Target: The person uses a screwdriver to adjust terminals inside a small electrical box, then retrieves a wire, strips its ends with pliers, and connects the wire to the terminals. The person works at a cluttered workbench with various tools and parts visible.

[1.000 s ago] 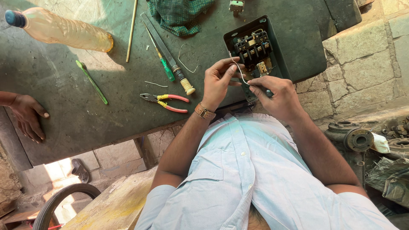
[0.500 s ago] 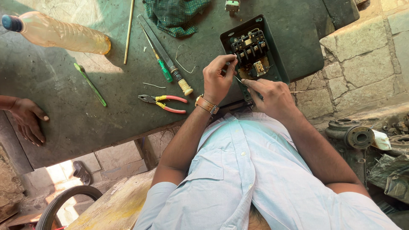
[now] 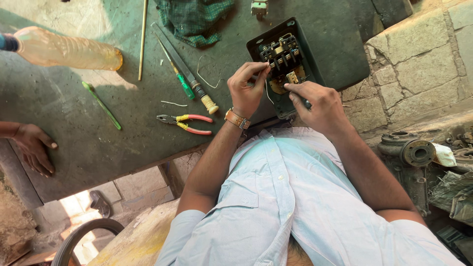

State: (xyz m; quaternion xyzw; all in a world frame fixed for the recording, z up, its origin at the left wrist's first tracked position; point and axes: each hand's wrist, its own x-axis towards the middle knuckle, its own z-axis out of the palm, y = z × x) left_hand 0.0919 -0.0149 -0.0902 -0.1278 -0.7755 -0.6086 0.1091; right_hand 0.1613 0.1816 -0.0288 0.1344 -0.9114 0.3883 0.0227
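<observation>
The open black electrical switch box lies on the dark worktop, directly under both hands. The left hand pinches a thin white wire at its terminals; the right hand grips a dark-handled tool.

Switch box black, brass-yellow and grey parts inside. Wire whitish, thin, hard to judge. Pliers red and yellow handles. Screwdriver green handle. Cloth green checked. Bottle clear yellowish. Table dark green. Shirt pale blue. Watch strap tan.
</observation>
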